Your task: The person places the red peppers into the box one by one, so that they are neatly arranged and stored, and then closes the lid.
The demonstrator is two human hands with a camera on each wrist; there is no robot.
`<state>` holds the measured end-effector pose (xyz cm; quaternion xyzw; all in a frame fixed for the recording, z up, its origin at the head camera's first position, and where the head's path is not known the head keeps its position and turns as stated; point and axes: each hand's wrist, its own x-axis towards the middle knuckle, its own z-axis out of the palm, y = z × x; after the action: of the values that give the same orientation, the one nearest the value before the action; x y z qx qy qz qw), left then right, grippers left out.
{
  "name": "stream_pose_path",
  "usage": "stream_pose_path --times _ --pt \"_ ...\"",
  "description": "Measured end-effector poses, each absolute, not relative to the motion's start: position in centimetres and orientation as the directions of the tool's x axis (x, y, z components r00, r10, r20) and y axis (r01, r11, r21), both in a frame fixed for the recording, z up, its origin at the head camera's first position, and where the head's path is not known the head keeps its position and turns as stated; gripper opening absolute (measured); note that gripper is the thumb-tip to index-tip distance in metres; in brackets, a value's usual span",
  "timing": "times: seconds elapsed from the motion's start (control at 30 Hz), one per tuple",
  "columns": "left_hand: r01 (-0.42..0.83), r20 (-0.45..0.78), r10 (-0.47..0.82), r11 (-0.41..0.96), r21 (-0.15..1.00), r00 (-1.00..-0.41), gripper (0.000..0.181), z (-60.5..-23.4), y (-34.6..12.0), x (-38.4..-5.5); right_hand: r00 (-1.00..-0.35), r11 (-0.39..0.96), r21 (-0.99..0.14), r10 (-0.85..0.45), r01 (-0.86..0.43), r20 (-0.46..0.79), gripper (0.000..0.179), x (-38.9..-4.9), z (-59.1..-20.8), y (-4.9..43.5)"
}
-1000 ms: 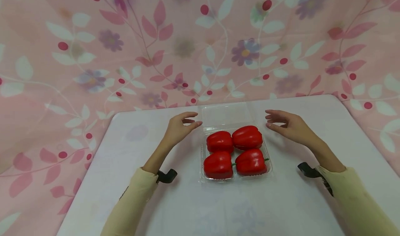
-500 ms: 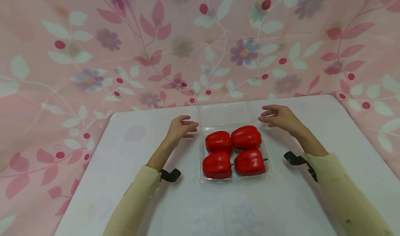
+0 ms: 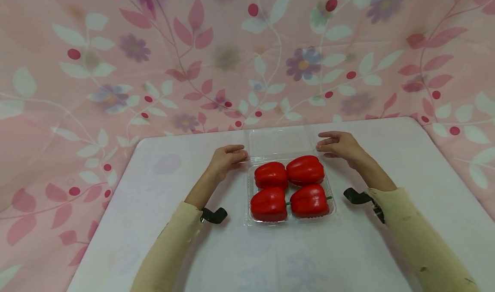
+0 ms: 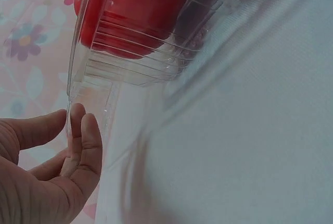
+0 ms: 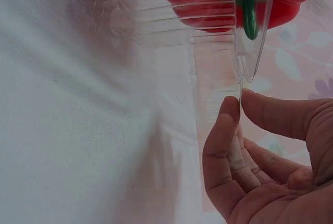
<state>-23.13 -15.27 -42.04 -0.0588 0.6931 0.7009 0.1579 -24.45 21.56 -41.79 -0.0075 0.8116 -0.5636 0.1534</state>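
Note:
Several red bell peppers point(image 3: 269, 205) sit in the base of a clear plastic clamshell box point(image 3: 270, 224). Its lid point(image 3: 280, 141) lies folded back on the far side. At the lid's left edge, my left hand point(image 3: 226, 162) pinches the thin rim between thumb point(image 4: 44, 128) and fingers. On the opposite side my right hand point(image 3: 342, 147) does the same, with thumb point(image 5: 276, 113) and fingertips meeting across the edge. A green stem point(image 5: 250, 10) of one pepper shows through the box wall in the right wrist view.
A white cloth covers the table point(image 3: 216, 262), whose far edge meets a pink floral curtain point(image 3: 193, 60). Black wrist mounts point(image 3: 214, 215) stick out from both pale yellow sleeves point(image 3: 166, 249).
Both hands have moved inward to the sides of the lid, and thumbs and fingers have closed on its edges. The peppers and box have stayed put.

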Motion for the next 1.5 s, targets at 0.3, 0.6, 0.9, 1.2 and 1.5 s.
stream_pose_path --times 0.3,0.6,0.9,1.2,1.5 --pt "-0.201 -0.196 0.124 -0.031 0.979 -0.973 0.045 -42.1 -15.1 -23.6 -0.966 0.336 -0.937 -0.197 0.093 -0.167 0.060 -24.1 -41.7 21.9" --pt "-0.030 -0.028 0.132 -0.016 0.999 -0.991 0.038 -42.1 -16.3 -23.3 -0.974 0.269 -0.962 -0.227 -0.047 -0.016 0.042 -24.2 -42.2 21.4" --pt "0.153 0.152 0.223 -0.014 0.988 -0.963 0.029 -42.4 -16.5 -23.3 -0.979 0.285 -0.950 -0.191 -0.124 0.070 0.031 -23.4 -42.1 22.3" --pt "0.408 0.325 0.310 0.259 0.875 -0.893 0.015 -40.0 -16.4 -22.0 -0.945 0.409 -0.859 -0.238 -0.308 0.225 0.012 -21.6 -40.4 22.4" --pt "0.586 0.444 0.387 0.454 0.671 -0.808 0.015 -41.5 -17.5 -22.0 -0.892 0.556 -0.698 -0.260 -0.452 0.370 0.015 -20.9 -42.1 23.6"
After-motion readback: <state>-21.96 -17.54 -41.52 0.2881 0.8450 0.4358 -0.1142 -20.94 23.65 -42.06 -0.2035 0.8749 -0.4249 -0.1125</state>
